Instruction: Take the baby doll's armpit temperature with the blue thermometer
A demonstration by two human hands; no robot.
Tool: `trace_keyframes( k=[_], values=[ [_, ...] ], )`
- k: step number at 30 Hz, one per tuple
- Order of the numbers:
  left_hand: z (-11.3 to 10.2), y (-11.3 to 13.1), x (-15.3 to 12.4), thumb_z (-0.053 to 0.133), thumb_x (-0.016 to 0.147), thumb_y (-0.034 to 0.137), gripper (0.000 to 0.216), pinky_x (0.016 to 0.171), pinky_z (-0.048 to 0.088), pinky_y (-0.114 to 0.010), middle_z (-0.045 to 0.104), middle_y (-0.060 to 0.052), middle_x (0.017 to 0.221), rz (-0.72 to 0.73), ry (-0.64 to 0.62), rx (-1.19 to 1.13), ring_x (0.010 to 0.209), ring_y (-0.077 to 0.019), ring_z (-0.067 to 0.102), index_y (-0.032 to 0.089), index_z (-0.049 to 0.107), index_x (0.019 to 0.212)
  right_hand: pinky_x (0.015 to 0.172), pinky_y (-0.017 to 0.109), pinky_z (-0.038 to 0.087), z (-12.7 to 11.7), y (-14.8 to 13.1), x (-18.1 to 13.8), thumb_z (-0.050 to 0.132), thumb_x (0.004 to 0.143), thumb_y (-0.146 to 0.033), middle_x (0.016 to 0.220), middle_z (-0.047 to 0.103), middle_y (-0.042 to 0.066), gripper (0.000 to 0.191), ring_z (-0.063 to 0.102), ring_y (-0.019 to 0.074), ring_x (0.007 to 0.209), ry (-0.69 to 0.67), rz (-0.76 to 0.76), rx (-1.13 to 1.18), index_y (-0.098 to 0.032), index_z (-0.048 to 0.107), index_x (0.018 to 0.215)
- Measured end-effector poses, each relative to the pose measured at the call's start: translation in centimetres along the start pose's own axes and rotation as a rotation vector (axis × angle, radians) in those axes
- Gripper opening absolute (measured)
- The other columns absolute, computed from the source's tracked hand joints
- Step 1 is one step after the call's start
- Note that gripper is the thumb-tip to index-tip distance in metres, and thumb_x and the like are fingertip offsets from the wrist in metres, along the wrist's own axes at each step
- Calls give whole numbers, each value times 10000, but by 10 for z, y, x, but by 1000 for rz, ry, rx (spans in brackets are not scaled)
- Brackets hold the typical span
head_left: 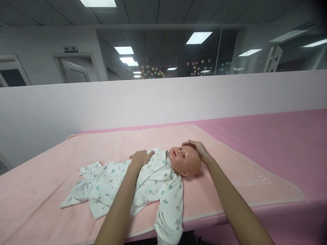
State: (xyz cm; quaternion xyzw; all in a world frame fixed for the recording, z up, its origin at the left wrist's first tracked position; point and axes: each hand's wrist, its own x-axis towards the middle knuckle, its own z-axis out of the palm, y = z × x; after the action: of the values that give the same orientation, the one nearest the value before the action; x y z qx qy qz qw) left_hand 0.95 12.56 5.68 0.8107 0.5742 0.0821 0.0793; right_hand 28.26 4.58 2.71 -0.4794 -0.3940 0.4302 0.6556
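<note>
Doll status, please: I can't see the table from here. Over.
Left hand flat on doll, at chest. Right hand resting on its head. Doll on its back on pink blanket, one sleeve hanging over the near edge.

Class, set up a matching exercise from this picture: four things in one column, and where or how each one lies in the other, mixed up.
Column one
1. left hand
2. right hand
3. blanket
4. doll

Column two
A. lies on its back, dressed in a white printed suit
B. cups the top of the doll's head
C. light pink, spread out under the doll
D. rests flat on the doll's upper body

Pairs: 1-D, 2-B, 3-C, 4-A
</note>
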Motion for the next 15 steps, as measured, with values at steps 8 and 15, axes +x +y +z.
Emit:
trace_keyframes(
  k=[8,15],
  values=[
    [0,0,-1,265,773,612,595,820,389,-460,632,-177,1007,10,7,-3,955,-337,565,139,609,884,810,340,459,2,-1,-3,631,674,-410,850,708,87,280,635,246,849,-140,-27,-96,-144,706,720],
    [0,-1,0,276,774,603,584,815,394,-454,637,-174,991,14,13,-5,946,-333,565,137,611,881,850,335,449,-2,1,3,638,642,-444,758,709,78,277,645,233,836,48,-138,57,-175,698,668]
  ],
)
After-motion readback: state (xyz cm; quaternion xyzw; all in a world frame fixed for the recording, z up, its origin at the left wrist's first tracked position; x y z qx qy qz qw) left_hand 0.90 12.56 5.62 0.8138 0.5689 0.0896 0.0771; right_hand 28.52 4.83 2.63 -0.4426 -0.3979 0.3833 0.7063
